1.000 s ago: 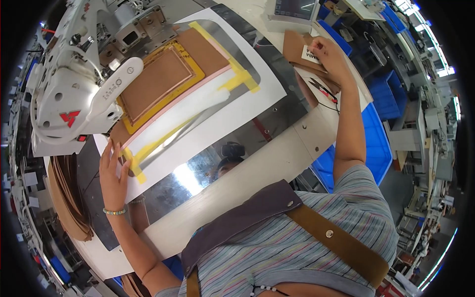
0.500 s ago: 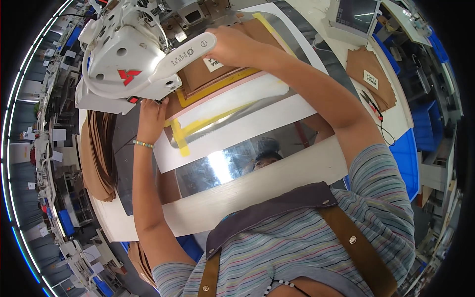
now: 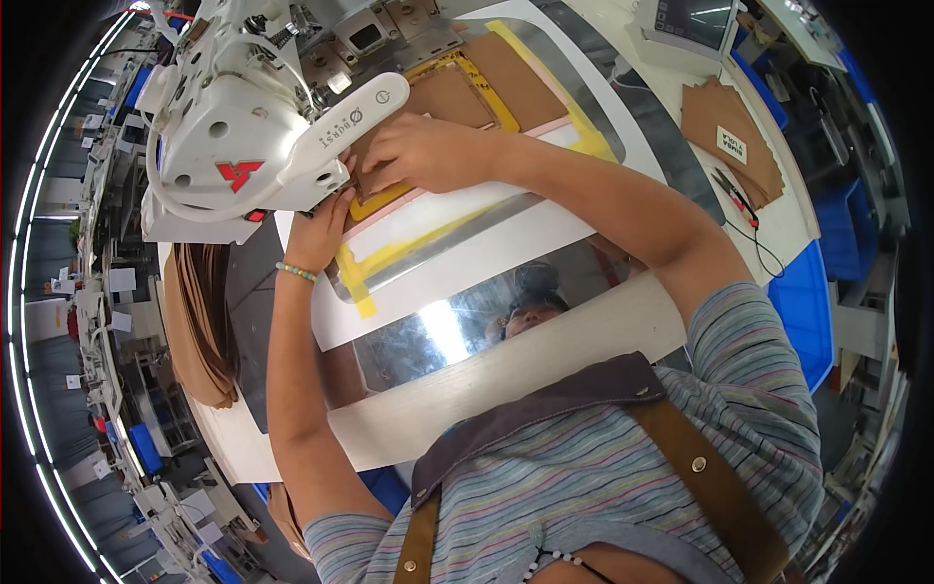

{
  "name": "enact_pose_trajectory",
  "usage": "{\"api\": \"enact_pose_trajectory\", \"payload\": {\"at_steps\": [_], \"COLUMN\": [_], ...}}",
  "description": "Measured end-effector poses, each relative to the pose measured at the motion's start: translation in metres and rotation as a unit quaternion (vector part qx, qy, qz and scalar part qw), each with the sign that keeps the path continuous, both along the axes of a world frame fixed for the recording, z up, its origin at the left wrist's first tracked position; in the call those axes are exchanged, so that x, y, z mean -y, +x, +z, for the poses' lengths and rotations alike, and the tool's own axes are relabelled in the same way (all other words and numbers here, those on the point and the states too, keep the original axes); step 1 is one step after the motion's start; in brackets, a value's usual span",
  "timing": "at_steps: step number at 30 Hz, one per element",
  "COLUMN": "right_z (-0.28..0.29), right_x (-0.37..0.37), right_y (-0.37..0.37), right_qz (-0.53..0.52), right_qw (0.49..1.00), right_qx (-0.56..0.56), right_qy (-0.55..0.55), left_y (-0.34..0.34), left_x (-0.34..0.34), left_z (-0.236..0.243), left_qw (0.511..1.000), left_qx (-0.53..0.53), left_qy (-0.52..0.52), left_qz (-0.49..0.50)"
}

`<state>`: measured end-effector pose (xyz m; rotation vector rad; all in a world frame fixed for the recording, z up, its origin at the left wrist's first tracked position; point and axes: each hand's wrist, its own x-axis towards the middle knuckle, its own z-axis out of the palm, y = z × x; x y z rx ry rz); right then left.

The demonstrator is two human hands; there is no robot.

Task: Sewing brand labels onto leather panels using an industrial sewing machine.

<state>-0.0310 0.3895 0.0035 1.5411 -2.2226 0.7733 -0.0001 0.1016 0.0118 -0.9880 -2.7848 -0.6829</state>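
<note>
A large white industrial sewing machine (image 3: 229,127) stands at the upper left, over a clamp template edged with yellow tape (image 3: 428,237). Brown flat pieces (image 3: 530,90) lie in the template, with a yellow-bordered frame (image 3: 501,115) among them. My right hand (image 3: 428,154) rests over the frame's near left part, fingers bent and apart, their tips at a brown piece. Close beside it, my left hand (image 3: 319,232) reaches under the machine head to the frame's left corner. Its thumb and a finger show apart; the machine hides the rest.
Brown pieces (image 3: 199,321) are stacked at the left. At the right lie more brown pieces with a white label (image 3: 732,144), and small red-handled snips (image 3: 741,204). A screen unit (image 3: 686,24) stands behind them. A blue bin (image 3: 803,311) sits beside the table.
My right hand has moved down and left from the far side of the frame, nearer my left hand. The white label beneath it no longer shows. My left hand has shifted slightly right.
</note>
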Motion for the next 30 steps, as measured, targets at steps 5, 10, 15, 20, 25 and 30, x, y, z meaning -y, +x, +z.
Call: {"api": "enact_pose_trajectory", "payload": {"at_steps": [5,10,15,20,25,30], "right_z": [-0.004,-0.008,-0.01,-0.016,-0.007,0.002], "right_x": [0.009,0.015,0.014,0.011,0.004,-0.013], "right_y": [0.005,0.005,0.009,0.007,-0.006,-0.02], "right_qz": [0.005,0.001,-0.053,-0.079,-0.106,-0.213], "right_qw": [0.998,1.0,0.997,0.995,0.993,0.975], "right_qx": [-0.067,-0.005,-0.031,-0.038,0.023,0.055], "right_qy": [0.02,-0.014,0.043,-0.037,-0.055,0.021], "left_y": [-0.003,-0.01,-0.026,-0.033,-0.035,-0.034], "left_x": [0.025,0.014,-0.004,-0.009,0.028,0.028], "left_z": [-0.015,-0.012,0.008,0.002,-0.027,-0.025], "left_qw": [0.989,0.997,0.988,0.998,0.991,0.996], "left_qx": [0.087,0.037,-0.118,-0.052,-0.118,-0.064], "left_qy": [-0.035,0.06,-0.085,0.024,0.016,0.007], "left_qz": [0.111,0.034,-0.046,-0.014,0.068,0.059]}}
